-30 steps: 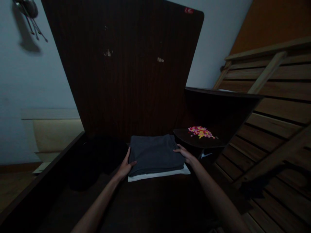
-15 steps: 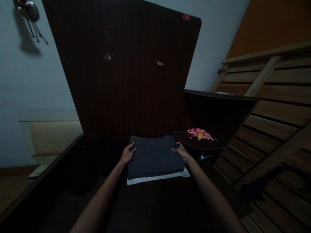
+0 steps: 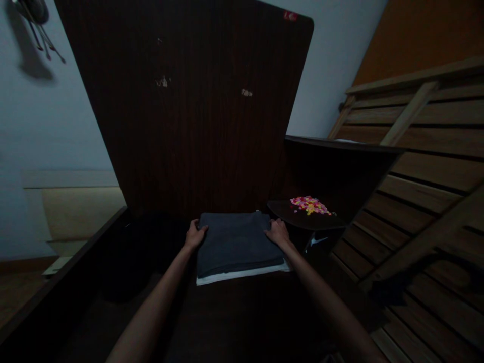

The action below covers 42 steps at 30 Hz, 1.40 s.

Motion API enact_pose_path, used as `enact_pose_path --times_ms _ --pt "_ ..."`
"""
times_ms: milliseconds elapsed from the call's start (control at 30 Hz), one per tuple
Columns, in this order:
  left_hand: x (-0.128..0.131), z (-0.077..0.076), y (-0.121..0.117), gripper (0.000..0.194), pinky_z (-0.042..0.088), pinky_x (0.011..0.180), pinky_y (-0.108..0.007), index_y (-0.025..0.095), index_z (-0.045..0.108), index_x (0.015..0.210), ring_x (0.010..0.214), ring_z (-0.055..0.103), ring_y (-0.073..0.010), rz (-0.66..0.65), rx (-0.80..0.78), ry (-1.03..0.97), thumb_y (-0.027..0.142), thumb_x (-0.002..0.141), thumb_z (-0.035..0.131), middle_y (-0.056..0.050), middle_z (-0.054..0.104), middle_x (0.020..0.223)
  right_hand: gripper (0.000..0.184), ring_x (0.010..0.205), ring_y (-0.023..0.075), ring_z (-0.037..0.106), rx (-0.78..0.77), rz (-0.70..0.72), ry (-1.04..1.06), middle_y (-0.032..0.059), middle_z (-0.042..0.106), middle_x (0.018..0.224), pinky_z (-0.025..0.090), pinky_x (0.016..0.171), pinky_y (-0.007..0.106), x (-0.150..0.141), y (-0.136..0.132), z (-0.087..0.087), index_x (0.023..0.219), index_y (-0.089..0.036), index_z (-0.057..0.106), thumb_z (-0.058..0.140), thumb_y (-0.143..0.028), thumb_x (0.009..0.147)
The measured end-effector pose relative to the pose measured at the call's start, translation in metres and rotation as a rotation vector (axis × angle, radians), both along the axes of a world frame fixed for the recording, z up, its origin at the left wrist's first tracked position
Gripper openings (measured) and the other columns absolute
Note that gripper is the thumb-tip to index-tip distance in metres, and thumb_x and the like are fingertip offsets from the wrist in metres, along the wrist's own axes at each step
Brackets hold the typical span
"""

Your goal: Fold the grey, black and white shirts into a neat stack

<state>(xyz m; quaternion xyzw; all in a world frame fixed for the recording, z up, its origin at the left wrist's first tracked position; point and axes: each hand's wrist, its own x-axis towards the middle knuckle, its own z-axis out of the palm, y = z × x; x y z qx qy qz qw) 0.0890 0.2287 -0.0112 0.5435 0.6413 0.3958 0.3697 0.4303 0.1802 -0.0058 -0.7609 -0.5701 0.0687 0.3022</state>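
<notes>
Counted, centre of frame: 2 hands of mine, left hand (image 3: 195, 235) and right hand (image 3: 278, 232); 1 grey cloth pile (image 3: 236, 244), layers not countable; 1 white cloth edge (image 3: 236, 276). Right of centre: 1 heap of bright bits (image 3: 310, 205), too small to count singly. Upper right: 1 red sticker (image 3: 290, 16).

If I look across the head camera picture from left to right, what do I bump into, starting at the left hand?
left hand → grey cloth → right hand → colourful bits → slatted wood
</notes>
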Motion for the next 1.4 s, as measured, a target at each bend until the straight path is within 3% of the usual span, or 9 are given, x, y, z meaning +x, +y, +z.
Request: enact_pose_path --times_ms 167,333,500,633,833,1000,1167,1300,1400 --pt "-0.003 -0.002 -0.003 0.035 0.045 0.093 -0.032 0.017 0.058 0.113 0.109 0.063 -0.0244 0.009 -0.035 -0.016 0.030 0.082 0.064 -0.014 0.067 0.117 0.029 0.115 0.0330 0.059 -0.090 0.033 0.085 0.0153 0.070 0.104 0.046 0.092 0.035 0.000 0.006 -0.003 0.089 -0.022 0.070 0.080 -0.022 0.062" --pt "-0.004 -0.007 -0.007 0.033 0.046 0.090 -0.030 0.018 0.057 0.111 0.110 0.062 -0.0236 0.008 -0.075 -0.067 0.032 0.082 0.063 -0.012 0.067 0.117 0.021 0.095 0.0322 0.068 -0.196 -0.061 0.072 0.0127 0.073 0.085 0.050 0.073 0.032 0.003 0.007 -0.002 0.068 -0.021 0.066 0.080 -0.034 0.059" --pt "-0.004 -0.007 -0.009 0.025 0.051 0.079 -0.029 0.014 0.062 0.094 0.097 0.068 -0.0242 -0.067 -0.182 -0.194 0.037 0.086 0.058 -0.014 0.071 0.104 0.025 0.077 0.0215 0.067 -0.200 -0.033 0.147 0.0015 0.069 0.072 0.045 0.060 0.025 0.009 0.005 -0.002 0.061 -0.022 0.059 0.081 -0.032 0.055" --pt "-0.006 -0.002 -0.015 0.029 0.055 0.072 -0.032 0.013 0.063 0.090 0.085 0.071 -0.0250 -0.144 -0.276 -0.299 0.042 0.084 0.061 -0.013 0.074 0.092 0.028 0.076 0.0184 0.063 -0.121 0.020 0.200 -0.0009 0.066 0.074 0.044 0.061 0.024 0.013 0.004 -0.002 0.066 -0.022 0.057 0.080 -0.028 0.052" --pt "-0.001 0.004 -0.033 0.055 0.056 0.083 -0.037 0.018 0.055 0.121 0.093 0.071 -0.0246 -0.295 -0.321 -0.572 0.028 0.072 0.077 -0.011 0.073 0.105 0.035 0.076 0.0198 0.064 -0.139 0.002 0.364 -0.0031 0.062 0.068 0.048 0.066 0.027 0.015 0.008 -0.003 0.074 -0.021 0.058 0.082 -0.022 0.049" --pt "0.003 0.010 -0.044 0.055 0.056 0.087 -0.037 0.022 0.053 0.127 0.090 0.071 -0.0222 -0.259 -0.215 -0.611 0.019 0.075 0.071 -0.007 0.073 0.106 0.038 0.079 0.0217 0.066 -0.111 0.005 0.574 -0.0023 0.064 0.072 0.052 0.072 0.031 0.014 0.012 -0.005 0.076 -0.019 0.058 0.080 -0.013 0.046" --pt "-0.009 0.017 -0.042 0.048 0.057 0.082 -0.036 0.022 0.054 0.121 0.087 0.071 -0.0218 -0.157 -0.172 -0.602 0.020 0.076 0.070 -0.007 0.072 0.105 0.050 0.083 0.0211 0.067 -0.053 0.173 0.867 0.0001 0.066 0.086 0.054 0.075 0.034 0.007 0.012 -0.005 0.092 -0.022 0.058 0.077 -0.011 0.047" --pt "-0.018 0.007 -0.043 0.043 0.057 0.081 -0.034 0.019 0.053 0.118 0.092 0.070 -0.0232 -0.106 -0.207 -0.516 0.023 0.077 0.069 -0.011 0.071 0.109 0.054 0.091 0.0228 0.066 -0.087 0.197 0.859 0.0023 0.066 0.095 0.053 0.081 0.038 -0.001 0.011 -0.006 0.099 -0.024 0.056 0.077 -0.013 0.049" --pt "-0.021 -0.002 -0.045 0.046 0.056 0.083 -0.034 0.016 0.048 0.125 0.098 0.068 -0.0242 -0.118 -0.225 -0.445 0.026 0.082 0.063 -0.015 0.067 0.116 0.063 0.109 0.0254 0.061 -0.137 0.246 0.855 0.0064 0.064 0.108 0.052 0.087 0.039 -0.006 0.006 -0.005 0.110 -0.025 0.057 0.078 -0.014 0.052"
